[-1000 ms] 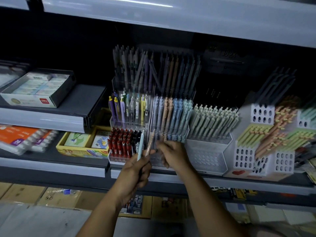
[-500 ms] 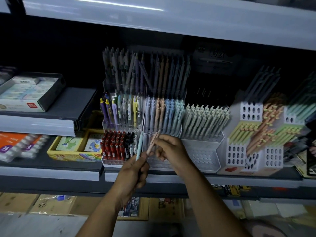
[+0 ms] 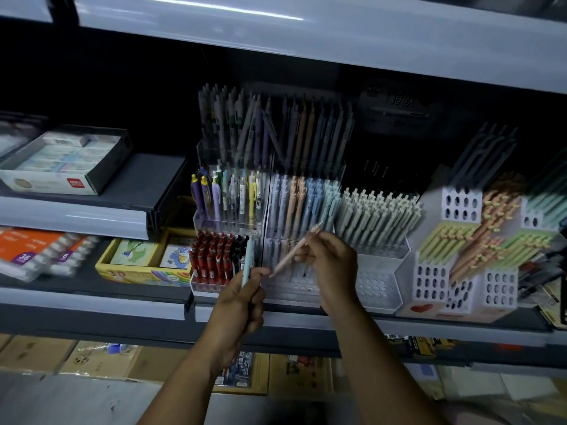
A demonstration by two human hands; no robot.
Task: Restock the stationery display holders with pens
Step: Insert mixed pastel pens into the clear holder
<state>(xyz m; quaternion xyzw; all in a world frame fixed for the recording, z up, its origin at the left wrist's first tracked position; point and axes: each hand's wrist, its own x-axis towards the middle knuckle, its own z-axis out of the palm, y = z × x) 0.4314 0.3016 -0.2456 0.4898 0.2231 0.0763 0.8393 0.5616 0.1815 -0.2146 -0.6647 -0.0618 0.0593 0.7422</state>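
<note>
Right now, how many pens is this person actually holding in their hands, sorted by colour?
slim pale blue plastic pen, held in the left hand: 1
slim peach plastic pen, pinched by the right hand: 1
Total: 2
I cannot tell whether the left hand's curled fingers hide any more.

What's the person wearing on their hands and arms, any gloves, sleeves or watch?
Nothing visible: the left hand and right hand are bare, no gloves; both forearms are uncovered to the frame edge, no sleeve, watch or bracelet. Dim light could hide a ring.
</note>
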